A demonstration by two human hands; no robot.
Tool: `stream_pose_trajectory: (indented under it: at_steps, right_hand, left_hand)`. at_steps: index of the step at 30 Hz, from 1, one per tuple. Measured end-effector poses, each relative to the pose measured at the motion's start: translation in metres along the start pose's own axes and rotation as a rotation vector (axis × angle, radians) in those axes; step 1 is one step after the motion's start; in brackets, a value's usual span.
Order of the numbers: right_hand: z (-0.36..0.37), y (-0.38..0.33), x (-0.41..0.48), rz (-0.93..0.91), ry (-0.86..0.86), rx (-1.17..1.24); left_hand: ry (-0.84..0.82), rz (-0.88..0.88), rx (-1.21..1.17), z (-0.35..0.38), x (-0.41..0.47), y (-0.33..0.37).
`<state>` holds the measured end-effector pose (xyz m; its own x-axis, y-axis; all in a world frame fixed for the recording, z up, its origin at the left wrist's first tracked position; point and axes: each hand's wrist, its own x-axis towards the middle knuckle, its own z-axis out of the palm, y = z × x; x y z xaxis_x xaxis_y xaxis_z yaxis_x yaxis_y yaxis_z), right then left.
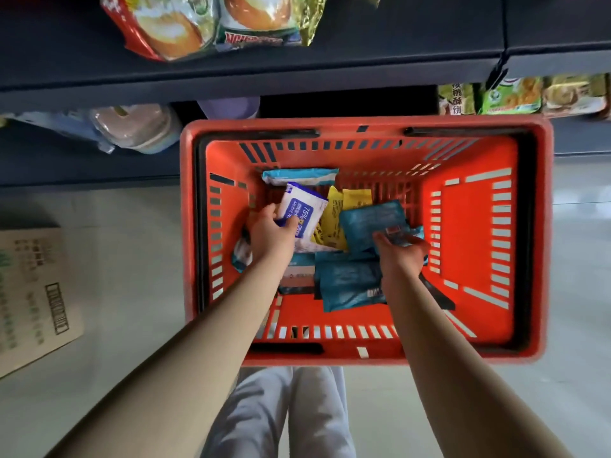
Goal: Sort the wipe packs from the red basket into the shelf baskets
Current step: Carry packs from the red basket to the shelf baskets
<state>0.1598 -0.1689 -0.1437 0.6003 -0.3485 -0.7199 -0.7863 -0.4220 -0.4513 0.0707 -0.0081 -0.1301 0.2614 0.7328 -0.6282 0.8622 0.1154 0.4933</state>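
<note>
The red basket stands on the floor below me with several wipe packs inside. My left hand grips a white and blue alcohol wipe pack at the basket's left side. My right hand holds a teal wipe pack by its near edge. More teal packs lie flat underneath. A yellow pack sits between the two held packs. A pale blue and white pack leans against the far wall.
Dark shelves rise just beyond the basket, with snack bags above and biscuit packs at the right. A cardboard box lies on the floor at the left. My legs are below the basket.
</note>
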Motion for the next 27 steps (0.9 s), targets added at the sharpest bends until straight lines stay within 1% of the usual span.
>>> stream_pose_trajectory:
  at_steps: [2, 4, 7, 8, 10, 11, 12, 16, 18, 19, 21, 23, 25, 27]
  right_hand:
    - [0.004, -0.003, 0.0, 0.034, 0.027, 0.079]
    - [0.008, -0.006, 0.0, 0.065, 0.031, 0.193]
    - [0.008, -0.009, -0.007, 0.082, -0.119, 0.302]
    - [0.005, -0.011, -0.013, 0.083, -0.182, 0.353]
    - [-0.005, -0.018, -0.028, 0.047, -0.296, 0.435]
    - [-0.012, -0.024, -0.039, 0.012, -0.351, 0.453]
    - [-0.022, -0.03, -0.053, -0.02, -0.409, 0.475]
    - [-0.072, -0.072, -0.128, -0.138, -0.611, 0.568]
    - [-0.101, -0.098, -0.174, -0.168, -0.683, 0.575]
    - [-0.115, -0.113, -0.199, -0.19, -0.716, 0.563]
    - [-0.144, -0.142, -0.254, -0.265, -0.776, 0.54]
    - [-0.169, -0.167, -0.306, -0.375, -0.792, 0.471]
    - [-0.185, -0.187, -0.355, -0.505, -0.776, 0.344]
    - [-0.193, -0.203, -0.406, -0.605, -0.801, 0.224]
  left_hand:
    - [-0.006, 0.065, 0.113, 0.001, 0.005, 0.002]
    - [0.028, 0.123, 0.216, 0.0, 0.007, 0.004]
    - [0.091, 0.233, 0.358, -0.003, 0.001, 0.007]
    - [0.114, 0.289, 0.378, -0.007, -0.007, 0.01]
    - [0.167, 0.407, 0.341, -0.015, -0.021, 0.015]
    - [0.172, 0.426, 0.29, -0.021, -0.028, 0.018]
    - [0.147, 0.405, 0.201, -0.029, -0.036, 0.023]
    - [-0.114, 0.202, -0.41, -0.088, -0.092, 0.062]
    - [-0.218, 0.169, -0.652, -0.129, -0.13, 0.083]
    - [-0.269, 0.175, -0.733, -0.151, -0.151, 0.092]
    - [-0.317, 0.184, -0.822, -0.197, -0.194, 0.111]
    - [-0.294, 0.192, -0.914, -0.244, -0.233, 0.129]
    - [-0.265, 0.238, -0.973, -0.288, -0.268, 0.141]
    - [-0.272, 0.298, -1.007, -0.326, -0.301, 0.15]
